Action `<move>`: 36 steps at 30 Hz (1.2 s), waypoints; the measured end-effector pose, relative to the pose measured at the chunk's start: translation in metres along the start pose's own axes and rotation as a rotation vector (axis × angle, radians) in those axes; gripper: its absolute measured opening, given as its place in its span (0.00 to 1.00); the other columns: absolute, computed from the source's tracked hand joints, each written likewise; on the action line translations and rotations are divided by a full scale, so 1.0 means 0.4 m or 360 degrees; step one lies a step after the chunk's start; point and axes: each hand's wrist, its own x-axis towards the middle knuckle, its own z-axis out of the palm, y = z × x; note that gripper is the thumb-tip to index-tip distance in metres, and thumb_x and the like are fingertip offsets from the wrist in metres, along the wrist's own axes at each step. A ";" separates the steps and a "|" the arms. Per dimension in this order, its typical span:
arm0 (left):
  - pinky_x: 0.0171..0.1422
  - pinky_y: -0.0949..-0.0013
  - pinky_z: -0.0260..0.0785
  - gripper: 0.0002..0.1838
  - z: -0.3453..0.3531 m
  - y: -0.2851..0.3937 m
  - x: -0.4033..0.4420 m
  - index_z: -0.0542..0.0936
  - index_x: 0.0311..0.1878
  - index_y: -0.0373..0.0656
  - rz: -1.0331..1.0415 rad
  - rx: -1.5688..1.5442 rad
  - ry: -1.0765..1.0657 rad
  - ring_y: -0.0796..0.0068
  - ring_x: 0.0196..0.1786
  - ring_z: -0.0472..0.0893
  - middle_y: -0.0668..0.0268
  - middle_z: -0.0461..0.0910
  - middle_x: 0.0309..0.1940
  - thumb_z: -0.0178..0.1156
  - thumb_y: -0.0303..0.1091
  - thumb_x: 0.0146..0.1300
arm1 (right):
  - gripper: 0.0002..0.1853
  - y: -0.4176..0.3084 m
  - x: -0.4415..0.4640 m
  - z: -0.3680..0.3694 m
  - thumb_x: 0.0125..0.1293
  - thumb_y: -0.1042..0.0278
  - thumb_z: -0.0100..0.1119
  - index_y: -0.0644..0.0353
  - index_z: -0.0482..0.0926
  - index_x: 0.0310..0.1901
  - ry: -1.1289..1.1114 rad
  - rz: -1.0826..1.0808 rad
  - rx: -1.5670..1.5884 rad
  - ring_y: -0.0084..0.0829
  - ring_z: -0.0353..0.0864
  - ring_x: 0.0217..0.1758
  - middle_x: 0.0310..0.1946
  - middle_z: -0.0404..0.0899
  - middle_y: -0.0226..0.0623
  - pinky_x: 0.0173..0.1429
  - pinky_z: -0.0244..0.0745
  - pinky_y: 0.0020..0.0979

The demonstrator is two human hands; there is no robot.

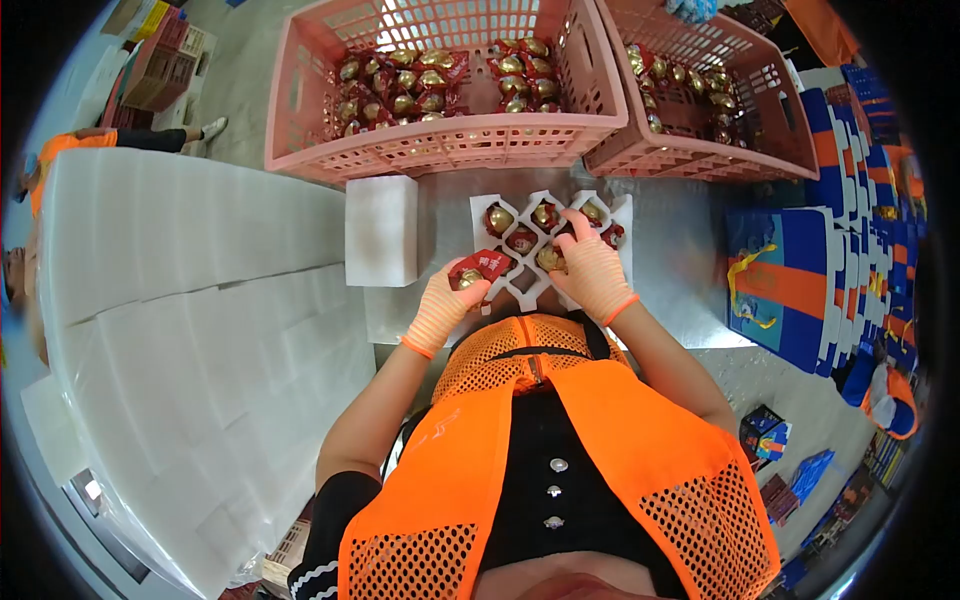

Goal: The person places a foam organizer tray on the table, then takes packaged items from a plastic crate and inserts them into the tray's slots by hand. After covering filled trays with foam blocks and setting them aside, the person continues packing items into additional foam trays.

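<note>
My left hand [440, 305], in an orange-striped white glove, is closed around a wrapped egg [485, 264] in red and gold foil, at the near left corner of a white foam tray [626, 215]. Over the tray's right half, my right hand [592, 268], gloved alike, has fingers and thumb about a gold-topped wrapped egg [549, 258] in one of the cells. Several more cells hold similar eggs, such as the gold egg [499, 219] at the far left corner. An unfilled cell shows at the near edge. My right palm covers part of the tray.
Two pink plastic crates [450, 140] with wrapped eggs stand behind the metal table [680, 230]. A white foam block [381, 232] sits left of the tray, beside tall plastic-wrapped foam stacks [220, 300]. Blue-and-orange boxes [790, 280] are piled at right. Another person [80, 145] is far left.
</note>
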 end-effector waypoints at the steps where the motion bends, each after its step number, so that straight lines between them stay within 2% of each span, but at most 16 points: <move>1: 0.46 0.70 0.81 0.22 -0.003 -0.009 0.004 0.79 0.57 0.35 0.0030 0.0009 -0.0022 0.80 0.41 0.81 0.66 0.83 0.44 0.70 0.31 0.60 | 0.17 0.008 -0.003 0.008 0.54 0.67 0.69 0.59 0.80 0.46 -0.0010 -0.0023 -0.0024 0.46 0.81 0.54 0.54 0.72 0.42 0.52 0.81 0.46; 6: 0.45 0.71 0.80 0.20 0.004 0.014 -0.001 0.80 0.55 0.35 0.0046 -0.0008 -0.0079 0.80 0.42 0.80 0.67 0.83 0.43 0.69 0.32 0.61 | 0.09 -0.009 -0.024 0.042 0.59 0.74 0.61 0.63 0.81 0.42 -0.0198 -0.0068 -0.0280 0.46 0.85 0.50 0.49 0.77 0.47 0.45 0.85 0.43; 10: 0.47 0.69 0.81 0.22 -0.014 0.015 0.005 0.79 0.58 0.37 0.0023 0.0140 -0.0079 0.78 0.43 0.81 0.66 0.83 0.45 0.69 0.33 0.61 | 0.09 -0.049 0.035 0.086 0.62 0.78 0.58 0.69 0.81 0.44 -0.0444 -0.0172 -0.0434 0.47 0.86 0.47 0.45 0.78 0.52 0.46 0.86 0.44; 13: 0.55 0.65 0.80 0.27 -0.004 0.053 0.004 0.76 0.63 0.39 0.0003 -0.0014 -0.0268 0.75 0.50 0.81 0.65 0.81 0.51 0.68 0.37 0.63 | 0.07 -0.036 0.055 0.081 0.63 0.77 0.59 0.66 0.80 0.42 -0.0486 -0.0020 -0.0321 0.49 0.86 0.46 0.46 0.77 0.51 0.46 0.85 0.45; 14: 0.58 0.63 0.79 0.29 0.000 0.077 -0.014 0.75 0.65 0.39 -0.0008 -0.0208 -0.0408 0.74 0.53 0.80 0.65 0.80 0.54 0.67 0.39 0.63 | 0.05 0.030 0.015 0.062 0.63 0.76 0.59 0.62 0.80 0.40 -0.0217 -0.0106 0.0171 0.48 0.85 0.47 0.45 0.78 0.47 0.46 0.82 0.47; 20: 0.69 0.58 0.72 0.36 0.004 0.037 -0.010 0.70 0.70 0.41 -0.0196 -0.0637 -0.0726 0.67 0.62 0.78 0.63 0.77 0.61 0.69 0.48 0.64 | 0.07 0.009 0.016 0.089 0.64 0.69 0.60 0.57 0.82 0.42 -0.0412 -0.0315 -0.0543 0.44 0.82 0.49 0.43 0.79 0.40 0.51 0.81 0.42; 24: 0.68 0.61 0.72 0.38 0.055 0.031 0.008 0.70 0.70 0.41 -0.0035 -0.0558 -0.0739 0.66 0.62 0.78 0.63 0.77 0.60 0.70 0.52 0.64 | 0.14 0.035 -0.050 0.079 0.63 0.69 0.67 0.53 0.85 0.51 0.0227 -0.0250 0.0527 0.40 0.83 0.47 0.47 0.80 0.37 0.51 0.82 0.35; 25: 0.68 0.61 0.72 0.38 0.067 0.030 0.009 0.70 0.70 0.40 0.0031 -0.0535 -0.0737 0.66 0.63 0.78 0.64 0.78 0.60 0.70 0.52 0.65 | 0.20 0.008 -0.073 0.061 0.64 0.68 0.70 0.56 0.81 0.59 -0.0004 0.0113 0.1106 0.34 0.83 0.50 0.51 0.80 0.36 0.51 0.82 0.32; 27: 0.66 0.64 0.72 0.33 0.097 0.019 0.010 0.71 0.68 0.41 0.0018 -0.0514 -0.0734 0.68 0.61 0.78 0.65 0.78 0.60 0.71 0.45 0.65 | 0.27 -0.047 -0.108 0.055 0.67 0.67 0.69 0.59 0.74 0.66 -0.0114 0.0307 0.2215 0.29 0.83 0.52 0.54 0.80 0.36 0.50 0.82 0.30; 28: 0.65 0.65 0.72 0.31 0.124 0.007 0.017 0.72 0.66 0.41 0.0063 -0.0423 -0.0719 0.70 0.60 0.78 0.66 0.78 0.60 0.71 0.42 0.65 | 0.34 -0.091 -0.122 -0.010 0.66 0.68 0.69 0.65 0.65 0.71 -0.0226 0.0511 0.2425 0.29 0.82 0.56 0.59 0.78 0.38 0.52 0.82 0.30; 30: 0.63 0.66 0.72 0.25 0.155 -0.004 0.035 0.74 0.61 0.41 0.0143 -0.0218 -0.0666 0.70 0.60 0.78 0.64 0.77 0.60 0.72 0.31 0.62 | 0.35 -0.081 -0.133 -0.026 0.66 0.67 0.69 0.66 0.65 0.71 -0.0161 0.0689 0.2427 0.28 0.83 0.53 0.56 0.80 0.39 0.50 0.83 0.29; 31: 0.63 0.65 0.72 0.27 0.164 -0.008 0.035 0.74 0.61 0.41 0.0460 0.0210 -0.0459 0.67 0.60 0.78 0.62 0.77 0.61 0.72 0.31 0.61 | 0.35 -0.076 -0.139 -0.027 0.66 0.67 0.69 0.66 0.65 0.71 -0.0129 0.0781 0.2432 0.27 0.83 0.52 0.55 0.80 0.39 0.49 0.83 0.28; 32: 0.63 0.64 0.72 0.28 0.173 -0.012 0.035 0.74 0.62 0.41 0.0775 0.0636 -0.0241 0.63 0.59 0.79 0.60 0.76 0.62 0.73 0.31 0.59 | 0.37 -0.035 -0.151 0.021 0.65 0.66 0.70 0.66 0.64 0.71 0.0046 0.0709 0.2307 0.23 0.84 0.39 0.49 0.81 0.38 0.38 0.81 0.24; 33: 0.63 0.63 0.72 0.29 0.186 0.007 0.027 0.74 0.62 0.40 0.1088 0.1060 -0.0011 0.60 0.58 0.80 0.58 0.76 0.62 0.73 0.31 0.58 | 0.37 -0.017 -0.169 0.011 0.64 0.66 0.71 0.67 0.64 0.70 -0.0021 0.0780 0.2229 0.23 0.83 0.38 0.48 0.81 0.38 0.37 0.80 0.24; 34: 0.64 0.59 0.73 0.35 0.190 0.061 0.022 0.73 0.64 0.40 0.1843 0.1587 0.0005 0.52 0.59 0.79 0.53 0.73 0.66 0.73 0.27 0.51 | 0.36 -0.003 -0.186 -0.004 0.63 0.66 0.72 0.67 0.65 0.69 -0.0086 0.0847 0.2150 0.23 0.83 0.36 0.46 0.81 0.39 0.35 0.79 0.24; 36: 0.65 0.57 0.73 0.37 0.199 0.054 0.029 0.72 0.67 0.40 0.1824 0.1756 -0.0660 0.49 0.61 0.78 0.51 0.71 0.68 0.73 0.27 0.51 | 0.35 -0.006 -0.209 -0.032 0.59 0.67 0.76 0.69 0.68 0.64 -0.0143 0.0951 0.1991 0.23 0.82 0.33 0.42 0.81 0.40 0.31 0.77 0.25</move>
